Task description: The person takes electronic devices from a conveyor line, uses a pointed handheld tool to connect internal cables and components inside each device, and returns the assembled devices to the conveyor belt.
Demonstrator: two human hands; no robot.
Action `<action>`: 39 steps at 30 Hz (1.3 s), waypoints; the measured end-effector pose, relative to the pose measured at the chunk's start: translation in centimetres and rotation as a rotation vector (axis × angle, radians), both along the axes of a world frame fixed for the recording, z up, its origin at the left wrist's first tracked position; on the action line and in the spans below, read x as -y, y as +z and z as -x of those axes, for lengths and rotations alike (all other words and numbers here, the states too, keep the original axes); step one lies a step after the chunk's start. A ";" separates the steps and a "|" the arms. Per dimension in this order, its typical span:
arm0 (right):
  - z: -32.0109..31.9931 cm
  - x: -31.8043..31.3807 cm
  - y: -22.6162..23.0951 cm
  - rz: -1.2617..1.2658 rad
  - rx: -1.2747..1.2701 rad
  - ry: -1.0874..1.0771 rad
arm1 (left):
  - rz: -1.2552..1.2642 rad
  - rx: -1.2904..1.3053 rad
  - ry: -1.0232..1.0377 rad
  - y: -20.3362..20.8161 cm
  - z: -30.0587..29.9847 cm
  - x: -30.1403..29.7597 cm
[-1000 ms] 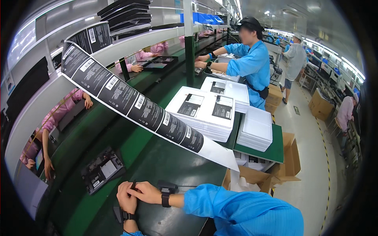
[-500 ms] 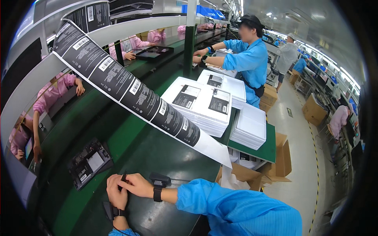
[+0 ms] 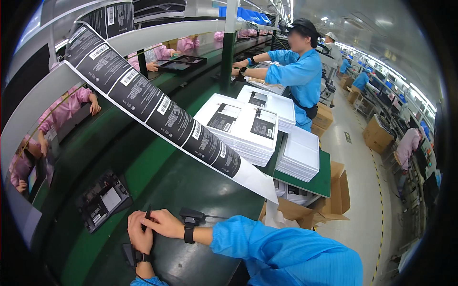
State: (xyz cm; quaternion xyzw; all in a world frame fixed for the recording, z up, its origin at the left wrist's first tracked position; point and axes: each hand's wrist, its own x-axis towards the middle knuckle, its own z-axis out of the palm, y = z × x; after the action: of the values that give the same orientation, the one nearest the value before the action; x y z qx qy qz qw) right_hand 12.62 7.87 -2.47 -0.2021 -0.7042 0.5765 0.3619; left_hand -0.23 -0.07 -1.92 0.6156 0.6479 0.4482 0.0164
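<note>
My left hand (image 3: 139,234) and my right hand (image 3: 165,224) meet over the dark green work surface near the lower edge. Their fingers are closed round a thin black piece (image 3: 148,211), whose edge sticks up between them; the rest of it is hidden. Just beyond my left hand lies an opened black electronic device (image 3: 104,201), with a pale silver rectangle and a small white label inside. Above my hands a long strip of black printed labels (image 3: 164,119) slopes down from the upper left to a blank white end.
White trays (image 3: 241,125) holding black label-covered flat packs stand stacked beyond the strip, with another white tray stack (image 3: 298,155) to the right. Open cardboard boxes (image 3: 334,193) sit below. A co-worker in blue (image 3: 296,71) works farther along; people in pink sit across the line.
The opened device has shifted slightly left. A pink-sleeved arm at the far left has drawn back from reaching down. My hands keep nearly the same hold.
</note>
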 end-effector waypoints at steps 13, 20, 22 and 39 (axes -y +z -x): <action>0.1 -0.1 -0.6 -0.018 0.003 -0.024 | -0.025 -0.002 -0.008 0.2 -0.1 -0.3; -0.1 0.1 0.3 -0.008 0.008 -0.004 | 0.001 -0.002 -0.001 0.3 0.0 -0.1; -0.1 0.0 0.2 -0.007 0.057 0.010 | -0.006 0.002 0.004 0.2 0.0 -0.1; -0.2 -0.3 0.0 0.033 0.044 0.005 | -0.007 0.018 0.001 0.2 -0.2 -0.4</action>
State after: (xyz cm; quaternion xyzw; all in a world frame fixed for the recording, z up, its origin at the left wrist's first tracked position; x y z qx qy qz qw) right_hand 12.79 8.14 -2.42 -0.2189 -0.7028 0.5845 0.3414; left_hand 0.00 0.33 -1.71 0.6113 0.6464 0.4561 0.0200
